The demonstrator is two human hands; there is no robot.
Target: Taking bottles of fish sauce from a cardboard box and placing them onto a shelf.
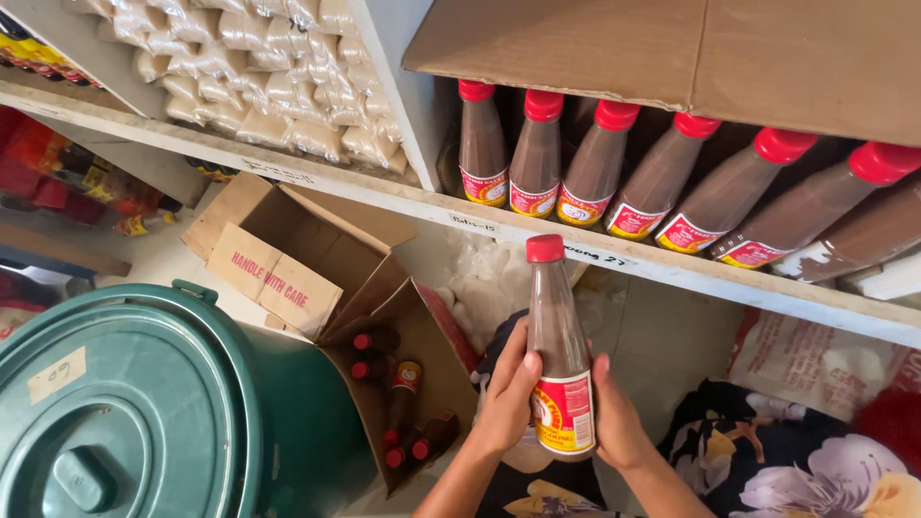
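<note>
Two hands, left hand (507, 401), right hand (619, 422), gripping bottle (559, 355)

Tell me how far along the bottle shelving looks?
Done: six red-capped bottles stand in a row on the shelf. In hand: both the left hand and right hand grip one bottle upright. Left: several bottles remain in the open cardboard box.

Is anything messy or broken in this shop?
Nothing is spilled or broken. The only untidy bit is the open cardboard box beside the green bin: its few red-capped bottles lie jumbled. Both hands hold one bottle upright.
</note>
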